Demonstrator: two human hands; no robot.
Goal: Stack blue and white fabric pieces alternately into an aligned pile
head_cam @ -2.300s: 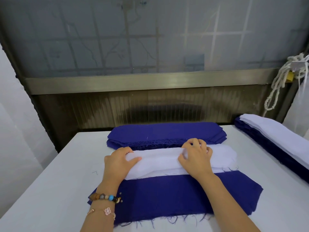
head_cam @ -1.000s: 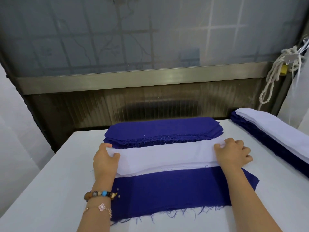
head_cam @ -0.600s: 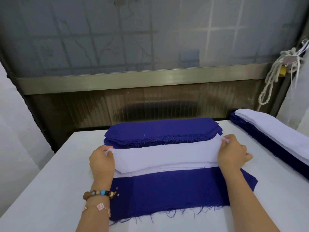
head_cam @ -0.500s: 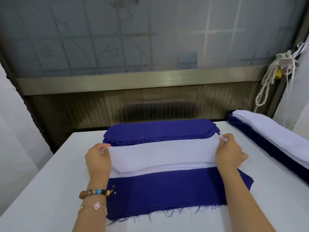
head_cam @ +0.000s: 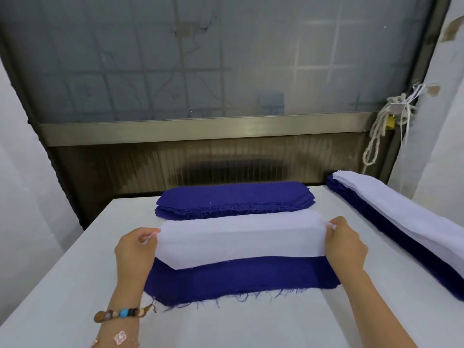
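Observation:
A white fabric piece (head_cam: 238,243) is stretched between my hands above the table. My left hand (head_cam: 136,247) pinches its left end and my right hand (head_cam: 345,244) pinches its right end. Its lower edge hangs over a blue fabric piece (head_cam: 238,280) with a frayed front edge that lies flat near me. More white fabric (head_cam: 238,217) lies behind the lifted piece. A pile of blue pieces (head_cam: 233,199) sits at the back of the table.
A long pile of blue and white pieces (head_cam: 406,222) runs along the table's right side. The white table (head_cam: 251,327) ends at a dark ribbed wall below a window. A rope (head_cam: 376,136) hangs at the back right.
My hands slid apart from the middle of the white fabric to its two ends, pinched the top piece and lifted it toward me over the blue piece.

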